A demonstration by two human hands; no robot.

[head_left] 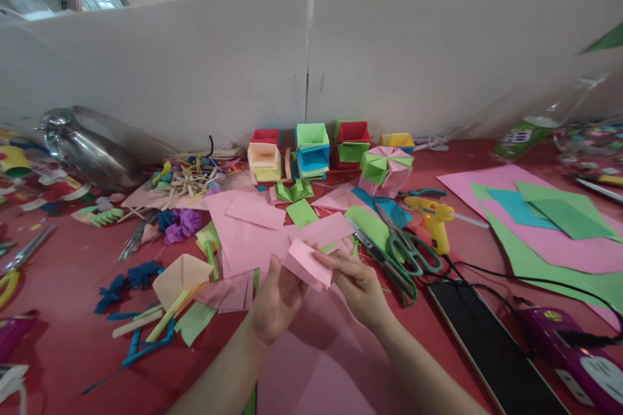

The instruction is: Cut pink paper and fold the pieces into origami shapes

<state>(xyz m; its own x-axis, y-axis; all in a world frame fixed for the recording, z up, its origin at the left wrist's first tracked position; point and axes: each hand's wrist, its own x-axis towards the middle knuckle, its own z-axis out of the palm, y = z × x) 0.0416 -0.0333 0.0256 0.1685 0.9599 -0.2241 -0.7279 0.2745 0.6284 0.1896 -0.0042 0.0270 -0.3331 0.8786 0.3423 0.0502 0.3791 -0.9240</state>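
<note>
A small folded pink paper piece (307, 263), box-like in shape, is held up over the table between both hands. My left hand (278, 303) supports it from below and the left, its thumb along the near side. On the right, my right hand (357, 285) pinches its edge between thumb and fingers. Beneath them lies a large pink sheet (311, 356). Just beyond are more pink sheets (248, 243) and a green paper square (302, 213). A green-handled utility knife (387, 266) and scissors (411, 249) rest to the right of my right hand.
Folded paper boxes (312, 149) stand along the white partition (195, 78). A yellow glue gun (435, 217) and a dark phone-like slab (491, 343) lie at right, with cables around them. Paper scraps and blue strips (141, 347) cover the left, before a metal jug (92, 149).
</note>
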